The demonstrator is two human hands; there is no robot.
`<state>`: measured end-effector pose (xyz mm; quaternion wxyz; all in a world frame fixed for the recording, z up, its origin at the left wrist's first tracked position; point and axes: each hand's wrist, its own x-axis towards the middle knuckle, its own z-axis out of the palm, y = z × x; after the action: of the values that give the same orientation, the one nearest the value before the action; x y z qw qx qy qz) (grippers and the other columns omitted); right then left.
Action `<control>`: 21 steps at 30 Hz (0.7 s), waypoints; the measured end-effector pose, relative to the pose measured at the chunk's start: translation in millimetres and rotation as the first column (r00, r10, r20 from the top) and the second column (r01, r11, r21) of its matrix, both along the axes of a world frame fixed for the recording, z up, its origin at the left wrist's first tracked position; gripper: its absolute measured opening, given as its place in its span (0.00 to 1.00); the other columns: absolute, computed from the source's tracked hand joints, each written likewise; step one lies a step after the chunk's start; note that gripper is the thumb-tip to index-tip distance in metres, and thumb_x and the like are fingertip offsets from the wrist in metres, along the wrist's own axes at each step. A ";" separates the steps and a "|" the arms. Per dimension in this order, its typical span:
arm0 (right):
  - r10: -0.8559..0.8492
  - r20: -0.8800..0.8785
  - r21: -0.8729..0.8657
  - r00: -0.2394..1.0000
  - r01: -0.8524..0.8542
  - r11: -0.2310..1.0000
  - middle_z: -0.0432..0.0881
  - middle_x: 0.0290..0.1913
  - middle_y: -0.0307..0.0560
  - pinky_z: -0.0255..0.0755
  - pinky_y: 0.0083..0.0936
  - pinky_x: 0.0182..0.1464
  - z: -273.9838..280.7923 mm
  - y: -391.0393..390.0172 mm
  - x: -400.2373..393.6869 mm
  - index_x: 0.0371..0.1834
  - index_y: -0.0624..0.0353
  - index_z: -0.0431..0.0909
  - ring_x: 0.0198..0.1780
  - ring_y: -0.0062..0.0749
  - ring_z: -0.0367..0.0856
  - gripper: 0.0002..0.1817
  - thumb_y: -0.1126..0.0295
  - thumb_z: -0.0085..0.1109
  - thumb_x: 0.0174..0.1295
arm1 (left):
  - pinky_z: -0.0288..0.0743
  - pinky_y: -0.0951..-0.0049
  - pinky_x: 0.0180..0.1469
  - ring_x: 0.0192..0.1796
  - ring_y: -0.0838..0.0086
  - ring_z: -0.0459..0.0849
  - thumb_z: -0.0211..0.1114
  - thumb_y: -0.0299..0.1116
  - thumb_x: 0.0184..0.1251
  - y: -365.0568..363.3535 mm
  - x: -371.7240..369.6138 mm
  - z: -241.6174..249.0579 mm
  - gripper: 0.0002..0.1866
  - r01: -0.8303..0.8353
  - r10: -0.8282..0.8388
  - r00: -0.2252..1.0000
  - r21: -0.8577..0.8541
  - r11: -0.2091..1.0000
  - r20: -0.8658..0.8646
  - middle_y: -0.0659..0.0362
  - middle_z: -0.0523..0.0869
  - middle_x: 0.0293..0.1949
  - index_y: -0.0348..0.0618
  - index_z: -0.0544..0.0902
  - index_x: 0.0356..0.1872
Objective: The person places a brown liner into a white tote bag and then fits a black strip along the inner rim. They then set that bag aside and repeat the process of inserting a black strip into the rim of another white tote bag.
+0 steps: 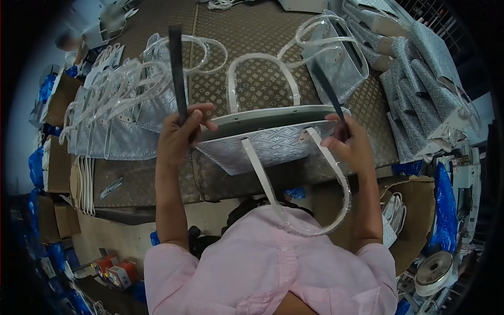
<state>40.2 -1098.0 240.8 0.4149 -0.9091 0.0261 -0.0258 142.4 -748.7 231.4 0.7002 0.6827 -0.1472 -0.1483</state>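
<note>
A silver-white patterned tote bag (278,143) stands at the table's front edge with its mouth parted and its grey-green inside showing. One plastic-wrapped handle (231,86) arches behind it; the front handle (345,191) hangs down toward my shirt. My left hand (178,131), at the bag's left end, is closed round a dark flat strip (177,68) that points up. At the right end my right hand (349,142) grips another dark flat strip (328,86), slanting up and left. Whether the strips' lower ends are fixed to the bag is hidden by my fingers.
Several similar bags (126,139) stand in a row on the left, and another bag (338,65) lies at the back right. Stacked silver bag pieces (420,100) fill the far right. A cardboard box (420,210) stands beside the table at lower right.
</note>
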 end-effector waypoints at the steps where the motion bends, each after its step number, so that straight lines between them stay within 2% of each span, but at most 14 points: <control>1: 0.007 -0.005 0.005 1.000 -0.007 1.000 0.77 0.25 0.41 0.70 0.23 0.32 3.6 2.5 7.9 0.47 0.62 0.75 0.28 0.24 0.76 0.18 0.63 0.62 0.58 | 0.62 0.87 0.22 0.20 0.86 0.73 0.55 0.38 0.70 -0.6 2.3 0.9 0.16 -0.007 0.007 1.000 0.005 1.000 -0.005 0.56 0.85 0.33 0.36 0.79 0.49; 3: 0.137 0.267 -0.097 0.954 -0.114 0.989 0.79 0.30 0.48 0.71 0.30 0.35 4.8 9.7 24.7 0.49 0.61 0.74 0.31 0.38 0.79 0.17 0.64 0.59 0.59 | 0.54 0.87 0.19 0.17 0.90 0.64 0.59 0.39 0.67 -6.5 2.3 2.2 0.17 -0.171 0.171 0.985 0.005 0.985 -0.005 0.61 0.83 0.29 0.36 0.80 0.48; 4: 0.147 0.265 -0.091 0.953 -0.128 0.988 0.79 0.30 0.48 0.71 0.30 0.35 2.7 11.9 32.1 0.49 0.61 0.74 0.31 0.38 0.79 0.17 0.64 0.59 0.59 | 0.54 0.87 0.19 0.17 0.90 0.64 0.59 0.39 0.67 -8.2 0.7 4.8 0.17 -0.183 0.183 0.983 0.012 0.983 -0.007 0.61 0.83 0.29 0.36 0.80 0.48; 6: 0.349 0.405 -0.416 0.845 -0.169 0.893 0.78 0.36 0.51 0.71 0.35 0.39 -1.9 16.5 45.2 0.48 0.58 0.73 0.36 0.47 0.78 0.14 0.66 0.55 0.61 | 0.60 0.86 0.22 0.21 0.88 0.68 0.64 0.38 0.63 -12.7 -3.5 13.0 0.16 -0.186 0.188 0.982 -0.066 0.980 0.029 0.63 0.82 0.29 0.40 0.81 0.48; 7: 0.362 0.403 -0.414 0.841 -0.185 0.891 0.78 0.36 0.51 0.71 0.35 0.39 -1.5 18.4 50.6 0.48 0.58 0.73 0.36 0.47 0.78 0.14 0.66 0.55 0.61 | 0.60 0.86 0.22 0.21 0.88 0.68 0.64 0.38 0.63 -17.8 -5.8 17.1 0.16 -0.202 0.204 0.979 -0.064 0.977 0.026 0.63 0.82 0.29 0.40 0.81 0.48; 9: 0.524 0.329 -0.585 0.786 -0.266 0.766 0.78 0.35 0.49 0.71 0.36 0.40 -0.3 22.7 56.9 0.46 0.57 0.74 0.39 0.46 0.77 0.11 0.67 0.53 0.62 | 0.66 0.82 0.29 0.27 0.83 0.73 0.66 0.37 0.61 -29.4 -7.8 23.1 0.16 -0.315 0.211 0.898 0.229 0.921 0.385 0.65 0.81 0.31 0.43 0.82 0.48; 11: 0.549 0.342 -0.580 0.762 -0.288 0.762 0.78 0.34 0.48 0.71 0.36 0.40 -1.6 28.0 61.3 0.45 0.57 0.74 0.38 0.45 0.78 0.11 0.66 0.54 0.61 | 0.69 0.78 0.35 0.33 0.79 0.75 0.68 0.36 0.58 -32.1 -2.0 14.8 0.15 -0.237 0.140 0.898 0.190 0.953 0.417 0.64 0.81 0.32 0.43 0.82 0.46; 13: 0.573 0.360 -0.577 0.736 -0.307 0.757 0.78 0.33 0.48 0.71 0.36 0.39 -3.0 29.6 65.9 0.44 0.57 0.74 0.37 0.45 0.78 0.10 0.66 0.54 0.61 | 0.68 0.77 0.35 0.32 0.77 0.75 0.69 0.35 0.57 -29.5 1.0 7.5 0.13 -0.192 -0.051 0.857 0.410 0.892 0.513 0.61 0.80 0.30 0.39 0.82 0.40; 16: 0.537 0.381 -0.551 0.752 -0.282 0.786 0.78 0.34 0.47 0.72 0.36 0.38 -9.8 29.5 68.5 0.41 0.58 0.75 0.36 0.44 0.78 0.09 0.68 0.55 0.60 | 0.67 0.74 0.33 0.29 0.75 0.74 0.68 0.31 0.56 -35.1 -10.5 14.0 0.10 -0.212 -0.040 0.833 0.385 0.898 0.551 0.57 0.77 0.27 0.35 0.81 0.35; 18: 0.441 0.414 -0.407 0.796 -0.271 0.872 0.77 0.33 0.46 0.72 0.35 0.37 -13.2 27.2 68.7 0.38 0.58 0.76 0.36 0.43 0.78 0.07 0.69 0.57 0.59 | 0.67 0.74 0.33 0.29 0.73 0.74 0.68 0.30 0.56 -35.4 -8.4 2.0 0.10 -0.256 -0.028 0.813 0.399 0.880 0.582 0.57 0.77 0.27 0.35 0.81 0.34; 21: 0.441 0.395 -0.495 0.806 -0.217 0.841 0.77 0.32 0.45 0.73 0.34 0.37 -18.0 15.3 66.9 0.35 0.58 0.77 0.36 0.42 0.78 0.06 0.69 0.58 0.57 | 0.67 0.72 0.33 0.29 0.69 0.74 0.67 0.29 0.56 -35.4 -13.7 -4.0 0.09 -0.342 -0.009 0.779 0.438 0.831 0.626 0.55 0.76 0.27 0.34 0.80 0.33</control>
<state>107.1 -1082.7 222.8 0.1964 -0.9294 -0.2493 -0.1884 128.7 -784.2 227.4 0.4105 0.8696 -0.2524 0.1081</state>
